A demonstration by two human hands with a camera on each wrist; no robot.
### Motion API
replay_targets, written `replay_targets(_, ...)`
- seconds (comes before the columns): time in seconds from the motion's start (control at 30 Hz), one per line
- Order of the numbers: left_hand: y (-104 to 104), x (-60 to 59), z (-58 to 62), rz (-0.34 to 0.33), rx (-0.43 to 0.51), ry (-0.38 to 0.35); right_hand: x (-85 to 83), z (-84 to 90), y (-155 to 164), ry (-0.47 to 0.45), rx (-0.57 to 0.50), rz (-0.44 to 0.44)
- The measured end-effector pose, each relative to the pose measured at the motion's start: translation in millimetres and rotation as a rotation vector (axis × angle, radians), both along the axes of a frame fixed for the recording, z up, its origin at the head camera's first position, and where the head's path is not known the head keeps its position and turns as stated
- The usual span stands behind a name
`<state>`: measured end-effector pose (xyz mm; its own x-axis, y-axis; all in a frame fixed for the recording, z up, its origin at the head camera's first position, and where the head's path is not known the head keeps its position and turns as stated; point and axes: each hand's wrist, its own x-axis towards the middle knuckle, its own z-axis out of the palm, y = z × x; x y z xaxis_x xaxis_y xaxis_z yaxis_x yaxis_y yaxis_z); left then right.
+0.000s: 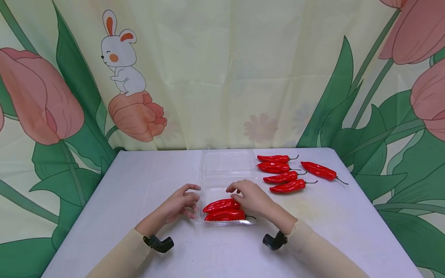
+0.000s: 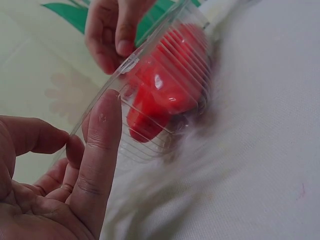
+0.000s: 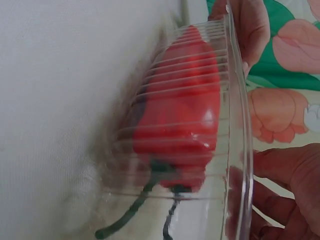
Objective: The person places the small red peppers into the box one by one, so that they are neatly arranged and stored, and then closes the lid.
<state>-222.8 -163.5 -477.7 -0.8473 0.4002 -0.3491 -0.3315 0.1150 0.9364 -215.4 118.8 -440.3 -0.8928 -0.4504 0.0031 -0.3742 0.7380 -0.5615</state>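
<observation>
A clear plastic clamshell box (image 1: 227, 181) stands on the table with its lid (image 1: 227, 160) folded back. Two glossy red chili peppers, a rear one (image 1: 219, 205) and a front one (image 1: 224, 215), lie side by side near its front wall, stems to the right. My left hand (image 1: 180, 202) is at the box's left side, its fingertips right at the rim in the left wrist view. My right hand (image 1: 252, 195) hovers over the box's right part, thumb near the rear pepper; thumb and forefinger are bent, with a gap between the tips and nothing between them.
To the box's right, several more red peppers (image 1: 290, 187) lie in a column, stems pointing right. Another pepper (image 1: 320, 170) lies slantwise farther right. A printed curtain (image 1: 208, 77) hangs behind the white-covered table (image 1: 146, 170).
</observation>
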Motion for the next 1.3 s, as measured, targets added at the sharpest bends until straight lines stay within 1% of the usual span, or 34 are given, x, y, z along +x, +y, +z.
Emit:
replay_targets(0.2,-0.6,0.1,-0.6,-0.003,0.006,-0.001,-0.2,4.5,7.2,0.038,-0.002,-0.015)
replay_targets(0.43,-2.0,-0.2,-1.2,0.003,-0.003,0.0,-2.7,4.3,14.5,0.063,0.007,-0.012)
replay_targets(0.67,-0.9,-0.3,-0.3,-0.001,-0.01,0.01,-2.6,7.0,21.2,0.057,0.0,-0.056)
replay_targets(1.03,-0.3,0.1,-1.0,-0.002,-0.011,0.011,-2.6,12.7,35.1,0.065,0.022,-0.099)
replay_targets(1.3,-0.9,0.1,-1.9,0.006,-0.015,0.006,-4.1,15.5,45.6,0.074,0.042,-0.105)
